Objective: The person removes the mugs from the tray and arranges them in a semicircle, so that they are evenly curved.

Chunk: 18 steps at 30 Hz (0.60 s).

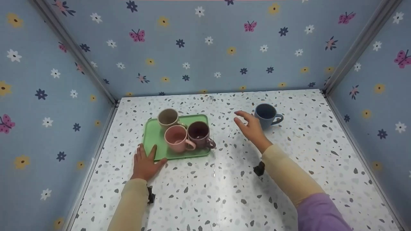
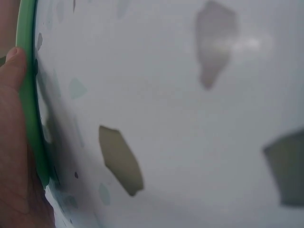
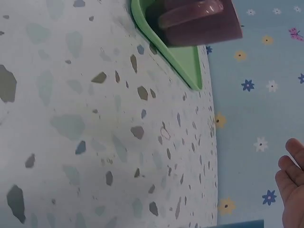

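On a green tray (image 1: 154, 138) stand three mugs: a beige mug (image 1: 168, 118) at the back, a pink mug (image 1: 177, 138) in front and a dark purple mug (image 1: 199, 134) at the right. My left hand (image 1: 146, 165) rests with spread fingers on the tray's near left corner; the left wrist view shows a thumb (image 2: 15, 66) against the green rim. A blue mug (image 1: 266, 115) stands on the table to the right of the tray, handle to the right. My right hand (image 1: 252, 128) is beside its left side, thumb and fingers apart with nothing between them; touching or not, I cannot tell.
The white speckled table (image 1: 199, 192) is bordered by flowered blue panels at the back (image 1: 205, 48), left and right. Grey metal posts (image 1: 350, 48) stand in the back corners. Each wrist wears a small black device (image 1: 259, 168).
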Each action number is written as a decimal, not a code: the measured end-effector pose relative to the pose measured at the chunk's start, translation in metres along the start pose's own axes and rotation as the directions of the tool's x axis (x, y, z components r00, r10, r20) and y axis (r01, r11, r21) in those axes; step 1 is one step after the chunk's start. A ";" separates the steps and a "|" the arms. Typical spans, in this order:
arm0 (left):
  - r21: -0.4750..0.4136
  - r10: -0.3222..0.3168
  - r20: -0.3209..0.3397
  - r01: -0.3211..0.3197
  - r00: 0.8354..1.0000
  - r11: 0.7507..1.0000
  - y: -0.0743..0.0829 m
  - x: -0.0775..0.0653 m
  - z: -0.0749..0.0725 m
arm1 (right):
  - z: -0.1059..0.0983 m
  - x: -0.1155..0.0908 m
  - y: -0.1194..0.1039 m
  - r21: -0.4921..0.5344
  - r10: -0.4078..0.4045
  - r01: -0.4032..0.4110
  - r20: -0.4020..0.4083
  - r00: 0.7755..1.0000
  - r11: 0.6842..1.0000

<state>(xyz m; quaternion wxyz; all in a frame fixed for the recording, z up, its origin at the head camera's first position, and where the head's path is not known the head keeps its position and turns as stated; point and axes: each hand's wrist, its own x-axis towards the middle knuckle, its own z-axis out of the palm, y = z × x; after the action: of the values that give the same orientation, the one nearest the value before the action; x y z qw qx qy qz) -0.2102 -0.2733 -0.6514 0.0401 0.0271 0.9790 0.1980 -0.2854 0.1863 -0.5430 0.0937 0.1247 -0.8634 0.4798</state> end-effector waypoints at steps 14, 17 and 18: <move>0.006 -0.017 0.020 0.017 1.000 1.000 0.006 -0.002 -0.005 | 0.055 -0.031 -0.007 0.014 0.013 -0.016 0.158 0.987 1.000; 0.005 -0.010 0.006 0.010 1.000 1.000 0.011 -0.004 -0.008 | 0.064 -0.037 -0.007 0.006 0.036 -0.038 0.193 0.980 0.999; 0.006 -0.008 0.003 0.008 1.000 1.000 0.012 -0.004 -0.009 | 0.066 -0.038 -0.007 0.006 0.042 -0.044 0.203 0.978 0.999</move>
<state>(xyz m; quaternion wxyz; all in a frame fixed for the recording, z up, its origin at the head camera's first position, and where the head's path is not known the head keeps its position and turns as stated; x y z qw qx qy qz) -0.2063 -0.2658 -0.6376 0.0421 0.0237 0.9796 0.1948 -0.2494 0.1310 -0.5825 -0.0057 0.1546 -0.8684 0.4711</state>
